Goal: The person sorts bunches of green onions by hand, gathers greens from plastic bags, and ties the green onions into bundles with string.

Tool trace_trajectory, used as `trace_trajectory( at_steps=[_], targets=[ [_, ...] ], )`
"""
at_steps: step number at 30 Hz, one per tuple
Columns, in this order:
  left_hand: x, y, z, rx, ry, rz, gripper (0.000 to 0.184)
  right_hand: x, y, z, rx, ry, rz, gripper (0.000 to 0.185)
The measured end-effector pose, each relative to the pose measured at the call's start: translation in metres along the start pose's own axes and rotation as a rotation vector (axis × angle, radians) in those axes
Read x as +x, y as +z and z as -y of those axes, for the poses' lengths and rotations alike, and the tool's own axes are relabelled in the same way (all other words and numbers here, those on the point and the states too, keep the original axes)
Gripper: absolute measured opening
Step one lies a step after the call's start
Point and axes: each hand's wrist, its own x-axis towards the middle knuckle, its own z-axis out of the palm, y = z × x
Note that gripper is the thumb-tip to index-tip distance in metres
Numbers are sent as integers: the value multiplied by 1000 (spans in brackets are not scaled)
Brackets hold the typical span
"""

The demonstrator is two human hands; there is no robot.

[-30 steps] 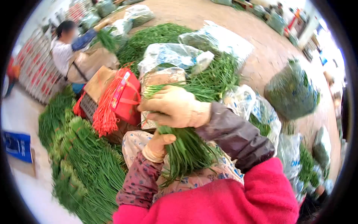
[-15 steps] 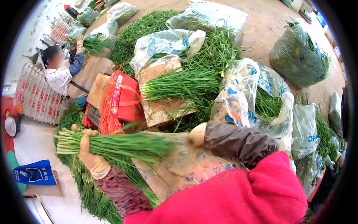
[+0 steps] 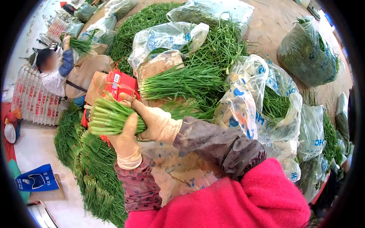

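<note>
My left hand (image 3: 128, 144), in a pale glove, wraps around a bunch of green chives (image 3: 110, 116) from the near side. Gloved as well, my right hand (image 3: 156, 121) grips the same bunch from the far right side. The pale cut ends of the stalks point left and toward me. Just beyond my hands stands a red box (image 3: 127, 86), with red tie strings partly hidden behind the bunch. A loose pile of chives (image 3: 182, 81) lies on a worn board (image 3: 161, 64). Plastic sheeting (image 3: 178, 167) covers my lap.
Tied chive bunches (image 3: 97, 159) are heaped at my left. A large chive heap (image 3: 146, 26) rises beyond the board, and open plastic bags (image 3: 243, 95) sit at right. A full bag (image 3: 306, 57) stands farther off. Another person (image 3: 57, 72) handles greens at upper left.
My right hand has moved left from over the sheeting and now holds the bunch with my left hand. The bunch has moved right and up and turned its stalk ends toward me.
</note>
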Motion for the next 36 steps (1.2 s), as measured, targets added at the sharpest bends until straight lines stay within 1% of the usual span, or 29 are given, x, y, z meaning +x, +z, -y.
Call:
trace_trajectory(
  at_steps=[1,2,3,4,6,7,8,9,10,11,13,14,15,16,17,18,19,20,22,23,24,25,26,28,30,32,33,34,36],
  targets=[
    [1,-1,0,116,35,113,77,4,2,-7,2,15,-4,98],
    [1,-4,2,229,69,222,83,9,6,-14,104,19,-26,94],
    [1,-10,5,244,101,250,83,14,7,-21,205,18,-46,91],
    [7,-11,9,244,95,243,83,20,5,-24,207,25,-40,91],
    [16,-14,16,-38,356,251,101,31,-2,-32,153,20,-86,84],
    [16,-27,19,-288,142,-13,95,38,-15,-39,195,2,-84,77],
    [17,-38,25,-280,140,-33,95,42,-27,-51,53,136,-69,75],
    [17,-50,34,-27,83,-12,91,45,-39,-80,-30,95,-123,74],
    [16,-62,43,225,21,9,86,43,-63,-79,-76,162,-113,77],
    [13,-76,58,252,-84,-34,82,42,-83,-96,-231,200,-126,79],
    [6,-73,71,257,-318,-119,76,38,-133,-102,-445,361,-52,83],
    [3,-82,90,248,-393,-131,73,32,-158,-114,-561,381,-71,88],
    [0,-89,113,188,-473,-129,71,34,-183,-105,-602,358,-21,89],
    [-1,-91,132,126,-550,-125,69,34,-199,-93,-730,439,-21,87],
    [1,-84,145,100,-656,-162,66,33,-224,-104,-817,453,-3,86],
    [4,-76,159,73,-760,-197,64,36,-241,-100,-896,501,18,87],
    [4,-77,185,27,-843,-166,65,38,-256,-99,-990,458,39,87],
    [5,-77,211,-22,-923,-133,66,42,-259,-85,-1096,474,27,82],
    [16,-59,235,-1,-1039,-157,67,56,-265,-73,-1271,509,109,79],
    [19,-58,250,-76,-1068,-155,69,65,-256,-64,-1300,532,166,78],
    [19,-58,270,-205,-1107,-252,71,75,-241,-56,-1328,555,223,77],
    [25,-53,276,-175,-1138,-244,71,86,-222,-51,-1343,614,290,77],
    [32,-49,280,-144,-1172,-236,70,92,-209,-56,-1253,558,323,79],
    [42,-44,282,-149,-1150,-211,73,104,-172,-66,-1157,450,371,76],
    [48,-34,275,-143,-1128,-185,75,116,-137,-90,-1146,411,472,73],
    [55,-18,260,-1,-1091,-215,79,121,-107,-118,-1071,338,512,71],
    [58,-18,257,19,-1093,-134,82,121,-92,-135,-1094,326,518,72],
    [55,-19,267,21,-1095,-140,82,116,-80,-157,-1067,274,479,76],
    [41,-20,291,-18,-828,-65,82,104,-52,-191,-1208,291,493,81]
  ],
)
